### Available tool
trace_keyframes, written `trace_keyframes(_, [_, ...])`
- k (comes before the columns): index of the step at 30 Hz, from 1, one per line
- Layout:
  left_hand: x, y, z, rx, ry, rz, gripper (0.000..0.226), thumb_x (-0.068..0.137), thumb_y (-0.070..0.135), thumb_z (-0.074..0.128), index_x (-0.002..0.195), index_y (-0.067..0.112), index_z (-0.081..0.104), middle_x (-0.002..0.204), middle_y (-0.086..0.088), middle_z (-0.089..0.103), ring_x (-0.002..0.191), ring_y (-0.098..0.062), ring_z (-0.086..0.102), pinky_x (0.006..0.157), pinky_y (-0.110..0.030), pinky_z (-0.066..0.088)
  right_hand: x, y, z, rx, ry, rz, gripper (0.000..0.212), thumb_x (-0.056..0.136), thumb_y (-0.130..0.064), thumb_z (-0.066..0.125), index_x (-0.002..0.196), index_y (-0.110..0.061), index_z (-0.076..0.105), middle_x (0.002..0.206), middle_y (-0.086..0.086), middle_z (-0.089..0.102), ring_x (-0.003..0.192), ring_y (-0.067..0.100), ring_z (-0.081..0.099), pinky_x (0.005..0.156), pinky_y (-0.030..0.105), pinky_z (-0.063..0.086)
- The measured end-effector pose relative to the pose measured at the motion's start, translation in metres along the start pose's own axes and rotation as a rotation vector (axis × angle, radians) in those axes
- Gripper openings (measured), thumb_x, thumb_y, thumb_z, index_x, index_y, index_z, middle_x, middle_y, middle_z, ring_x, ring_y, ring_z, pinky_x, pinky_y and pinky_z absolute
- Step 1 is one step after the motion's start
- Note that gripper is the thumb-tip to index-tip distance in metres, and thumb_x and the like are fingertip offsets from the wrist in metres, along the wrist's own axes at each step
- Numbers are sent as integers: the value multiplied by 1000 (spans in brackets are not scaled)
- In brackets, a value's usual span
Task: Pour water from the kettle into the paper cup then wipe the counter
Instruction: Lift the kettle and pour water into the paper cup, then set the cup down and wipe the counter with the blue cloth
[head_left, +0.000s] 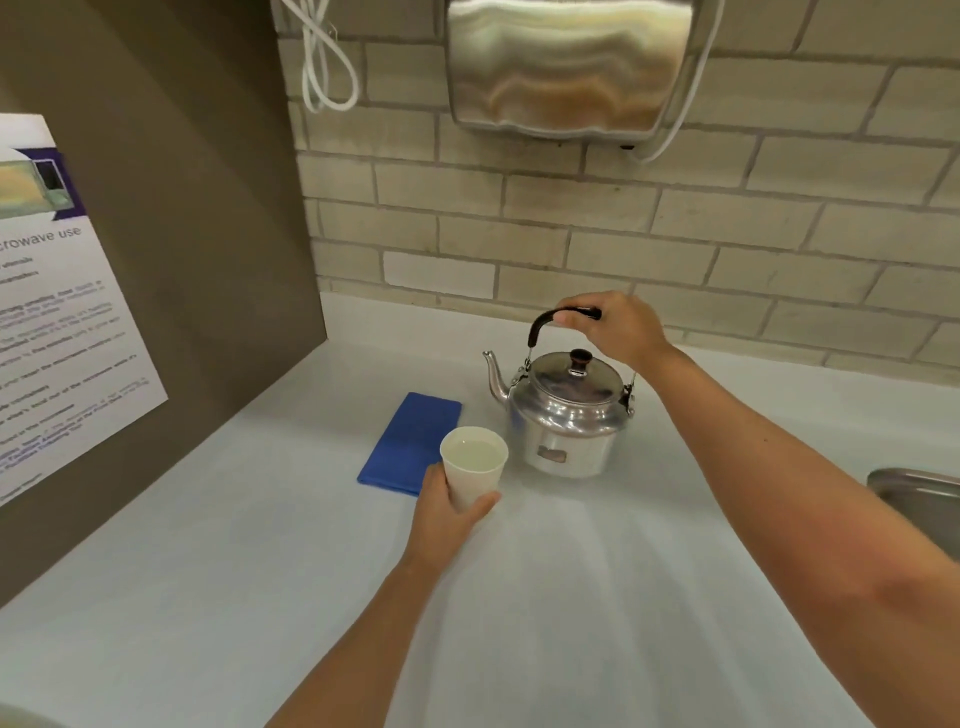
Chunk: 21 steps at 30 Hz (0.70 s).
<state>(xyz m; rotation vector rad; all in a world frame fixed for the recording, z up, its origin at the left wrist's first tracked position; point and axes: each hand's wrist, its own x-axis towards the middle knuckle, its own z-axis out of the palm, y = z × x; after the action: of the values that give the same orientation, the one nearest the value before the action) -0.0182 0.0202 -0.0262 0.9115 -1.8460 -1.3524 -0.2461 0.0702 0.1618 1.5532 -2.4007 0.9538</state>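
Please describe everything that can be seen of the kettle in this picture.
The kettle is a small, round pot of shiny silver metal, standing upright on the pale counter, to the right of the blue cloth and just behind the paper cup. Its curved spout points left. The lid is on, with a dark knob in the middle. The black-covered arched handle stands up, and the right hand grips it from above. A small label shows low on the front.

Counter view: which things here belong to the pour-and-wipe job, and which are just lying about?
Job:
kettle, right hand on its handle
paper cup with water, in left hand
blue cloth
counter

Just there:
hand dryer
white cord
microwave notice
sink
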Motion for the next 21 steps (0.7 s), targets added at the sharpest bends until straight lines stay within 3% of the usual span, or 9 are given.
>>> trace_keyframes(8, [1, -3, 0, -15, -16, -21, 61, 67, 32, 79, 115, 27, 42, 112, 4, 55, 98, -5, 54, 72, -17, 45, 22, 6, 46, 2, -2, 59, 24, 86, -48, 56, 100, -34, 70, 83, -5, 71, 76, 18, 59, 63, 27, 39])
trace_keyframes(21, [2, -5, -1, -32, -19, -25, 64, 66, 33, 80, 118, 31, 42, 116, 7, 55, 107, -9, 54, 86, -26, 48, 25, 0, 75, -8, 42, 36, 23, 84, -46, 59, 101, -33, 70, 93, -1, 74, 88, 23, 64, 66, 27, 42])
